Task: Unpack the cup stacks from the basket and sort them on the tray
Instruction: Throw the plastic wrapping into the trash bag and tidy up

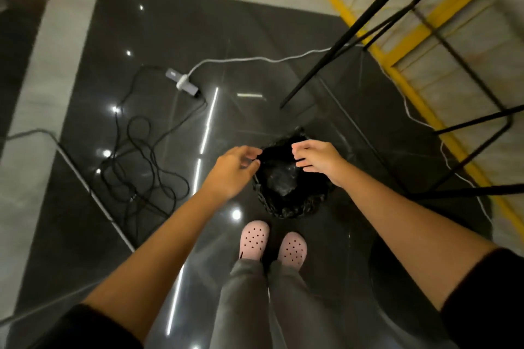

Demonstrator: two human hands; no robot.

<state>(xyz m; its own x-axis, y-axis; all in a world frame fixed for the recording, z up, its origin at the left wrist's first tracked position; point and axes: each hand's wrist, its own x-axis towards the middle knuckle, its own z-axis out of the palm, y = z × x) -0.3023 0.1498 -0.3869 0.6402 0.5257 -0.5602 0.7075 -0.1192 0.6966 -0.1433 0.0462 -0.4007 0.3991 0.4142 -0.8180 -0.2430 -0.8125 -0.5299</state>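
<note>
A black woven basket point(286, 207) stands on the glossy dark floor just ahead of my feet. Something dim and shiny lies inside it; I cannot make out cups. My left hand point(232, 170) is at the basket's left rim, its fingertips pinching the black edge. My right hand point(317, 161) hovers over the right rim with fingers loosely curled, and whether it touches the basket is unclear. No tray is in view.
A tangle of black cable point(136, 159) and a power strip point(183, 83) lie on the floor to the left. Black metal furniture legs point(354, 34) stand to the right beside a yellow-edged floor strip point(425, 110). My pink clogs point(272, 241) are close behind the basket.
</note>
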